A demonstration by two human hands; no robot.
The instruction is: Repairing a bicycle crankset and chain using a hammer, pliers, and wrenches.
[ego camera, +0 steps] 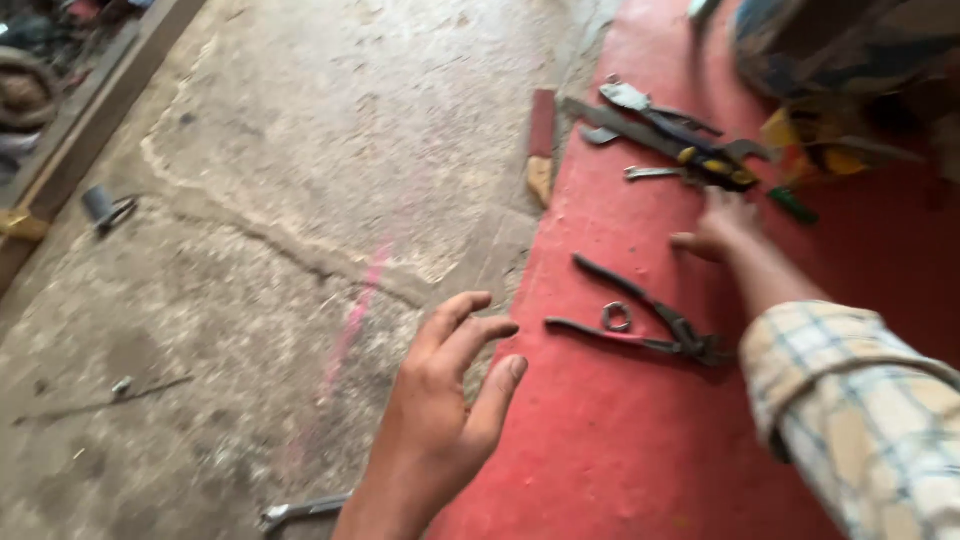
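In the head view, the right hand [722, 222] is stretched toward a pile of tools [680, 140] on the red mat [620, 450], its fingers loose and holding nothing. The left hand [440, 410] is held open over the floor [300, 150]. Pliers [640, 320] lie between the hands. The tools look heavy, hard and stiff, best grabbed by the handles.

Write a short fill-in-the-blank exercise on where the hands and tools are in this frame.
1. The right hand reaches toward a pile of tools lying on the ____ surface.
2. The left hand is open and holds ____.
3. A small metal ring lies between the handles of the open ____.
4. The right arm wears a ____ sleeve.

Missing words: red; nothing; pliers; checked
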